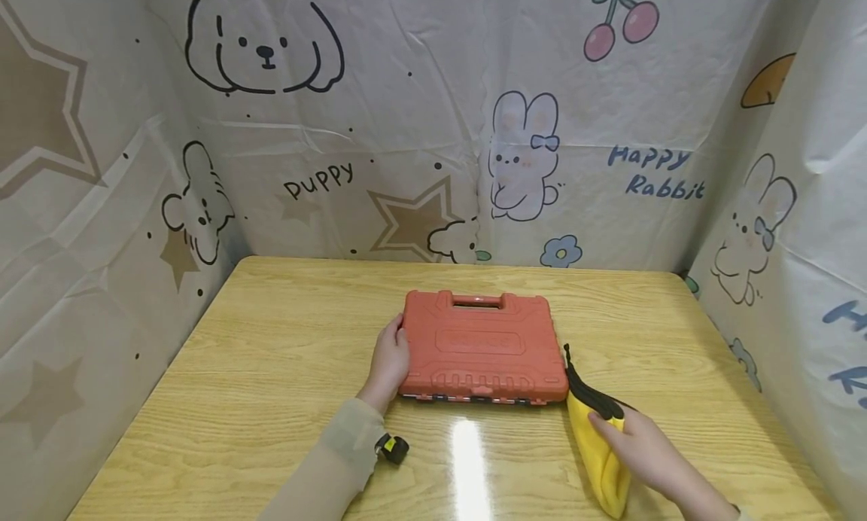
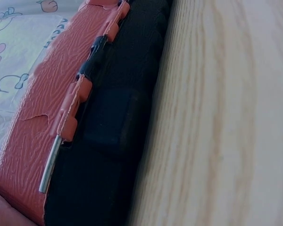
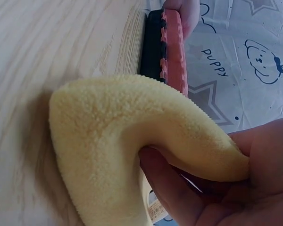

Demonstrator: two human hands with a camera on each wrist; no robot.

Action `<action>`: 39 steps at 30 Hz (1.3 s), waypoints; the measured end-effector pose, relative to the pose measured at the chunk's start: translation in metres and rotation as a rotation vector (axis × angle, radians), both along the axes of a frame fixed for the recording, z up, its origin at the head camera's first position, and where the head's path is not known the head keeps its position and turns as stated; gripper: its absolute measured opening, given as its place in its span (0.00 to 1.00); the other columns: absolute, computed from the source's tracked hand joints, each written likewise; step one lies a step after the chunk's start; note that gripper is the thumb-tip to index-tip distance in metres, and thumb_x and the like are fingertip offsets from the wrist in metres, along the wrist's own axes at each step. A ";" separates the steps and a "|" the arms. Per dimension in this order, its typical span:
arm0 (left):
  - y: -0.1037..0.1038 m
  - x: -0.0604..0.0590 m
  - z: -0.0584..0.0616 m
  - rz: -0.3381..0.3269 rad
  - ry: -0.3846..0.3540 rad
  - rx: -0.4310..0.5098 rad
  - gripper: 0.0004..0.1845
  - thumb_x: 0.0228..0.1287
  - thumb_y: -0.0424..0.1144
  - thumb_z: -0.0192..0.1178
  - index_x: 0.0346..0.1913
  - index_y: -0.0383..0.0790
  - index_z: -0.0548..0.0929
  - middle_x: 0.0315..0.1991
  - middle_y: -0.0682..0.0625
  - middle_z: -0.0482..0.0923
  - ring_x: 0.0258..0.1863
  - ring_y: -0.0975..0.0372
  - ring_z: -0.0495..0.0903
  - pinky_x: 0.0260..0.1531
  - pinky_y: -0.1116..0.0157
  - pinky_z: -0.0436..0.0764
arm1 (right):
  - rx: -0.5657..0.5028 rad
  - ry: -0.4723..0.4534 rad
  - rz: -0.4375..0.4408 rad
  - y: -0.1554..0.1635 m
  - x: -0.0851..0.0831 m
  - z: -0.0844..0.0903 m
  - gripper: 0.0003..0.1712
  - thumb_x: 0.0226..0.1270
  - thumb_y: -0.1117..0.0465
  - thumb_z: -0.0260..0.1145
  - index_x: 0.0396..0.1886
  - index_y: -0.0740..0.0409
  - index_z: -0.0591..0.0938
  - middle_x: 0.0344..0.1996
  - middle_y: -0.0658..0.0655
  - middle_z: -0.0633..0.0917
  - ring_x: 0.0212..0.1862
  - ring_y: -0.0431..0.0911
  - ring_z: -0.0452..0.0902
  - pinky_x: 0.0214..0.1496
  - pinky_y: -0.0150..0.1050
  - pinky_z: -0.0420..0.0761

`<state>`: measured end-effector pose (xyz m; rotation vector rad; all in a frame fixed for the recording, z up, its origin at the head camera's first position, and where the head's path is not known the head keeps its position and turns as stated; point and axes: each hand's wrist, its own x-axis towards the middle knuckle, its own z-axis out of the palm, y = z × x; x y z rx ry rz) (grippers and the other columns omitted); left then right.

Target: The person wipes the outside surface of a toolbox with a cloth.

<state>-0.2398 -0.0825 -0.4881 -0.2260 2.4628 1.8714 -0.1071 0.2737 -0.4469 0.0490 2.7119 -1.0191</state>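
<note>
An orange plastic tool case (image 1: 484,348) lies shut and flat in the middle of the wooden table (image 1: 271,355), its handle slot on the far side. My left hand (image 1: 393,353) holds the case's left edge, thumb on the lid. The left wrist view shows the case's side up close: orange lid (image 2: 37,127) over a black bottom half (image 2: 113,117). To the right of the case my right hand (image 1: 633,442) grips a folded yellow cloth (image 1: 599,461) with black trim, which rests on the table. In the right wrist view my fingers (image 3: 179,188) pinch the fluffy cloth (image 3: 108,132), the case (image 3: 170,47) behind it.
Plastic sheets printed with cartoons (image 1: 521,152) wall in the table at the back, left and right. A small black camera (image 1: 393,448) sits on my left wrist. Glare (image 1: 467,461) marks the glossy tabletop near the front edge.
</note>
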 end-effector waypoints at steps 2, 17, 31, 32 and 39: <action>0.000 0.000 0.000 0.000 0.000 0.000 0.27 0.84 0.35 0.35 0.80 0.31 0.57 0.80 0.33 0.56 0.80 0.42 0.54 0.79 0.43 0.57 | -0.004 0.004 0.011 -0.003 0.001 0.000 0.36 0.81 0.44 0.57 0.73 0.69 0.72 0.68 0.72 0.76 0.72 0.69 0.68 0.71 0.65 0.71; -0.001 0.000 -0.001 0.002 -0.018 0.001 0.27 0.85 0.36 0.35 0.81 0.33 0.57 0.80 0.35 0.55 0.81 0.43 0.53 0.79 0.44 0.56 | -0.057 0.080 0.071 -0.033 0.002 -0.007 0.32 0.79 0.49 0.61 0.72 0.67 0.74 0.68 0.72 0.76 0.71 0.69 0.70 0.71 0.67 0.70; -0.001 0.000 -0.001 -0.007 -0.002 -0.020 0.27 0.85 0.35 0.35 0.80 0.32 0.57 0.80 0.34 0.56 0.81 0.43 0.54 0.79 0.43 0.56 | -0.056 0.200 0.191 -0.051 -0.005 -0.015 0.23 0.78 0.56 0.62 0.67 0.61 0.80 0.63 0.68 0.82 0.66 0.66 0.77 0.69 0.65 0.74; -0.001 0.000 0.000 -0.007 -0.001 -0.021 0.27 0.85 0.35 0.35 0.80 0.32 0.57 0.80 0.34 0.56 0.81 0.43 0.54 0.79 0.43 0.56 | -0.052 0.210 0.199 -0.052 -0.006 -0.015 0.23 0.78 0.56 0.62 0.66 0.61 0.80 0.62 0.67 0.83 0.65 0.65 0.78 0.68 0.64 0.74; -0.001 0.000 0.000 -0.014 0.024 -0.038 0.26 0.85 0.35 0.35 0.80 0.31 0.58 0.79 0.33 0.58 0.80 0.42 0.55 0.79 0.44 0.58 | -0.044 0.228 0.205 -0.061 -0.008 -0.014 0.22 0.77 0.58 0.63 0.65 0.62 0.81 0.60 0.65 0.85 0.64 0.63 0.80 0.68 0.62 0.76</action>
